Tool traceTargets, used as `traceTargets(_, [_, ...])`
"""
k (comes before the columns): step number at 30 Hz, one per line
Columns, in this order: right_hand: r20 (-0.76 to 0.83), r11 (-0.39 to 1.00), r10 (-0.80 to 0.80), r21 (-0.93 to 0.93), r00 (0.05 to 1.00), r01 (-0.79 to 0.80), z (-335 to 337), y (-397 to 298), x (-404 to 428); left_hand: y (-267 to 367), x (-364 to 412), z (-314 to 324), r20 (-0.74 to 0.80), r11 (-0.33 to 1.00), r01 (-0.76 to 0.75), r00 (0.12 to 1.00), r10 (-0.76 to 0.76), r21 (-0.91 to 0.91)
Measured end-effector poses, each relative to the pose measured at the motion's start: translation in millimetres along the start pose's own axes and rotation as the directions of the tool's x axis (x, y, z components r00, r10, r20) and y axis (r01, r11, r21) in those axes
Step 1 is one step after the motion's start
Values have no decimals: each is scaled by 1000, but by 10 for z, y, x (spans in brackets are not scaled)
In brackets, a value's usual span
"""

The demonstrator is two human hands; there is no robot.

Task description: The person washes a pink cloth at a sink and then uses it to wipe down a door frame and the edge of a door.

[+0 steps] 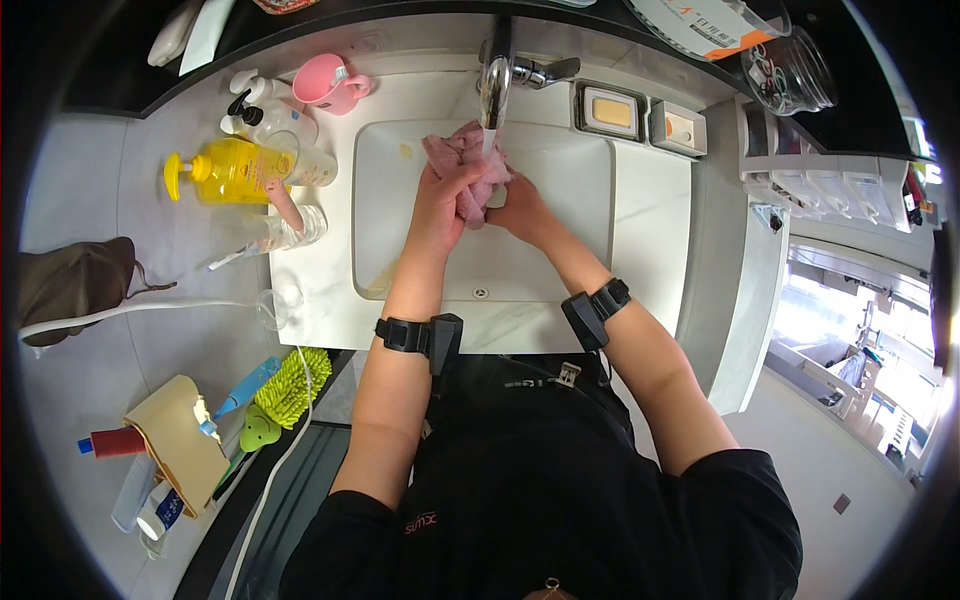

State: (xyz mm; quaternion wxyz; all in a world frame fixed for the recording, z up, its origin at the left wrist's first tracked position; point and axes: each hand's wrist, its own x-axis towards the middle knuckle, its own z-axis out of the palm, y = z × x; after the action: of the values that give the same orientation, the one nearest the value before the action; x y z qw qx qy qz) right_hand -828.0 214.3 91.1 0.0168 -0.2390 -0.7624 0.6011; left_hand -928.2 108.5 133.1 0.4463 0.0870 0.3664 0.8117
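A pink cloth (472,154) is bunched up over the white washbasin (555,247), under the chrome faucet (496,82), from which water runs onto it. My left hand (442,206) grips the cloth from the left, thumb laid across it. From the right, my right hand (523,208) holds the cloth's edge between thumb and fingers. Part of the fingers of both hands is hidden by the cloth.
Left of the basin stand a pink cup (326,84), a yellow pump bottle (232,171) and a clear glass (304,227) with a toothbrush. Right of the faucet are a soap dish (611,112) and a small box (678,129). A dark shelf edge runs above.
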Motion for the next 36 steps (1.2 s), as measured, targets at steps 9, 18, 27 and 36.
traceTargets(9, [173, 966, 240, 57, 955, -253, -4, -55, 100, -79, -19, -250, -185, 970, -61, 983, 18, -234])
traceTargets(18, [-251, 967, -147, -239, 957, 86, -100, 171, 124, -463, -64, -787, -374, 920, 360, 841, -392, -154])
traceTargets(27, [-124, 977, 73, 207, 990, -46, -128, 101, -2, -821, -5, -613, 99, 782, 384, 916, -388, -490])
traceTargets(36, [-31, 969, 155, -188, 987, -158, -275, 716, -119, -645, 66, -823, -303, 998, 69, 950, -70, -16])
